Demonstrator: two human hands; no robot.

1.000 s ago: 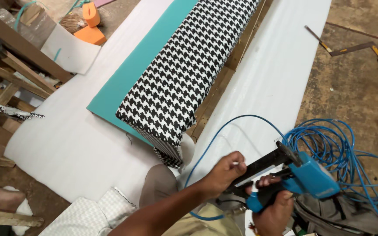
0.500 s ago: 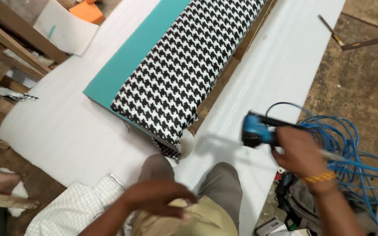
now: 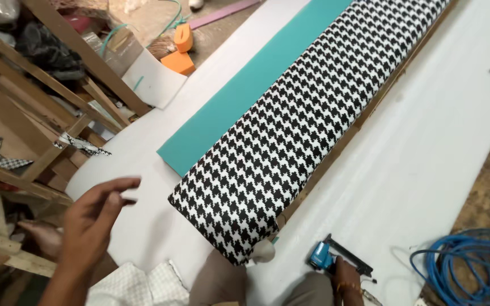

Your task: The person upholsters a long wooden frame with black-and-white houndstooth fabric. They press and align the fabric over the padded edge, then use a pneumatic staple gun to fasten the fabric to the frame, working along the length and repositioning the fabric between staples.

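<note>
Since a second ago, the blue staple gun [image 3: 331, 258] has been lowered from both hands to the white sheet [image 3: 426, 153] at 5 o'clock, the right hand [image 3: 347, 277] closed on it; stapling appears paused. The left hand [image 3: 94, 218] is raised at 8 o'clock, grip spread, holding nothing. The houndstooth cushion [image 3: 307, 119] lies centre, long axis from 6 to 1 o'clock.

Upholstery workshop around you, bare wooden furniture frames [image 3: 58, 96], teal foam slab [image 3: 245, 102], long houndstooth-covered cushion [image 3: 307, 119], blue pneumatic stapler [image 3: 327, 258], coiled blue air hose [image 3: 466, 272].
</note>
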